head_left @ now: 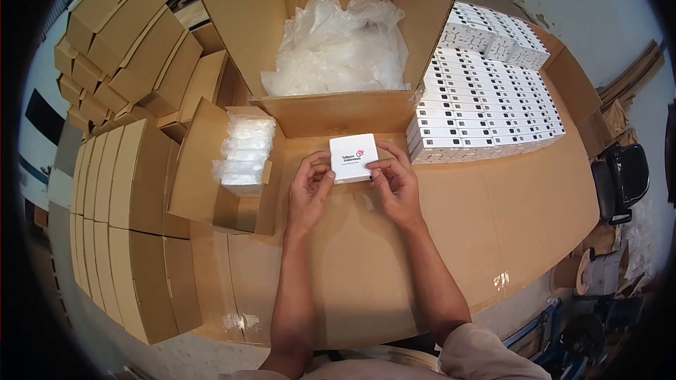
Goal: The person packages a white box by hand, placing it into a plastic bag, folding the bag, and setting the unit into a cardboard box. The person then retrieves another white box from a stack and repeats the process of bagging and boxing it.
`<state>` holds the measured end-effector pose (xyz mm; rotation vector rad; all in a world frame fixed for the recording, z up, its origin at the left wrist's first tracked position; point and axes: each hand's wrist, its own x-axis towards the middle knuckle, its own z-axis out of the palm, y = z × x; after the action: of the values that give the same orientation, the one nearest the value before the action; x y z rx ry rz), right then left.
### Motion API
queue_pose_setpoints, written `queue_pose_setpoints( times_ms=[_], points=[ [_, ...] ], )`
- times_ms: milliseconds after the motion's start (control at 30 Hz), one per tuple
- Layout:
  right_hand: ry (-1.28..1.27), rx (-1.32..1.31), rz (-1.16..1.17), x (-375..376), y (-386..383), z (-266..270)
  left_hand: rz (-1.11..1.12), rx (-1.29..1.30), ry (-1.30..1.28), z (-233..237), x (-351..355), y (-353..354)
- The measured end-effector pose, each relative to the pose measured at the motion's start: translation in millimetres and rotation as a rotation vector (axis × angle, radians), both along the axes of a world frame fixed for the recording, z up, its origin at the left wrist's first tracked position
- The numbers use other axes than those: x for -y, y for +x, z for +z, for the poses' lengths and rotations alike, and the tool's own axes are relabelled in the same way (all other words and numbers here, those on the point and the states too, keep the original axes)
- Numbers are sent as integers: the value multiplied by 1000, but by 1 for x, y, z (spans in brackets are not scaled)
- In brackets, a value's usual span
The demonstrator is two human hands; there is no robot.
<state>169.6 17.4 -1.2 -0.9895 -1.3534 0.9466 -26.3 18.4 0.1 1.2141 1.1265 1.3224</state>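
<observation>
A small white box (pixel 350 157) with a red logo and dark print faces up near the middle of the cardboard-covered table (pixel 366 253). My left hand (pixel 310 188) grips its left side, thumb at the lower left corner. On the right side, my right hand (pixel 396 181) holds it, with fingers at the edge and over the lower right corner. To the left stands an open brown carton (pixel 201 162) with several bubble-wrapped packs (pixel 246 144) in a row. Behind the white box is a large open carton (pixel 331 107) holding clear plastic bags (pixel 338 49).
Rows of stacked white boxes (pixel 486 102) stand at the right back. Brown cartons (pixel 130 232) line the left side, with more piled (pixel 134 42) behind them. A black chair (pixel 623 176) is beyond the table's right edge.
</observation>
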Motion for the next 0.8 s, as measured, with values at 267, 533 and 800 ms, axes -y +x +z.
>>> queue_pose_setpoints(
  times_ms=[267, 533, 800],
  points=[
    [-97, 73, -22, -8, 3, -16, 48, -206, 8, 3, 0, 3],
    [-176, 277, -46, -4, 5, 3, 84, -309, 39, -3, -1, 4],
    [-183, 326, -29, -4, 8, 2, 44, -384, 3, 1, 0, 0]
  ],
)
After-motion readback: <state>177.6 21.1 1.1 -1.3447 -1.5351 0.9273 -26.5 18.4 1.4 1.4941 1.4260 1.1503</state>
